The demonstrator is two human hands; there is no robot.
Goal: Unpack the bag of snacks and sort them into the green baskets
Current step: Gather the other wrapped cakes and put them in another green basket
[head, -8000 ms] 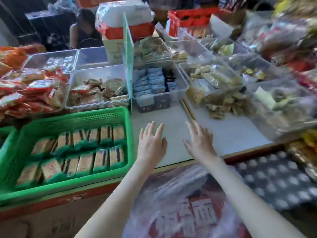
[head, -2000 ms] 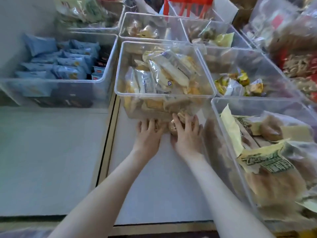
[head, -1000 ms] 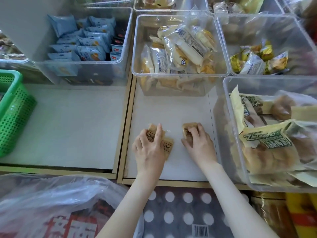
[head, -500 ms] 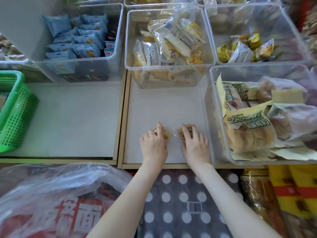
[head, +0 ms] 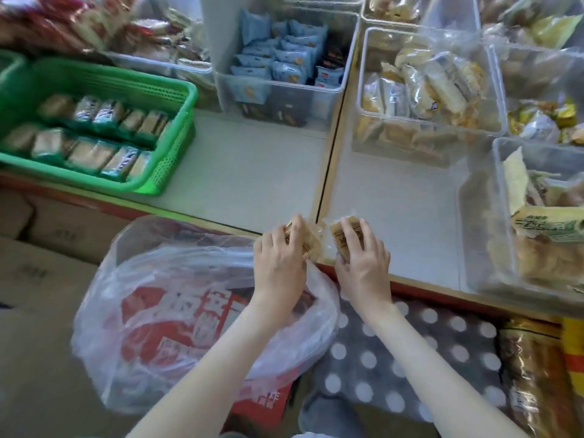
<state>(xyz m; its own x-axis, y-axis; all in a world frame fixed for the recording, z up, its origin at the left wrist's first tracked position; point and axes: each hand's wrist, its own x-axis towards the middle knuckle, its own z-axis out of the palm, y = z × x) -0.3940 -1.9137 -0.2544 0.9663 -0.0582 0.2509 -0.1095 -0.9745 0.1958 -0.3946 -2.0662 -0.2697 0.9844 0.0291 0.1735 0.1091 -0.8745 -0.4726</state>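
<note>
The left hand (head: 279,263) grips one snack pack (head: 308,243), the right hand (head: 363,267) grips a second pack (head: 343,235). Both slid back to the bench (head: 252,172) edge, by the clear bag (head: 177,311).

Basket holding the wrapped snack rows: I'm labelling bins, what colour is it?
It's a green perforated plastic basket, clearest in head view.

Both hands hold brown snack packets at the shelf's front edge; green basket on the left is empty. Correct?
Not empty: the head view shows the green basket holding two rows of wrapped snacks. The left hand and right hand do each hold a brown packet at the front edge of the shelf.
</note>
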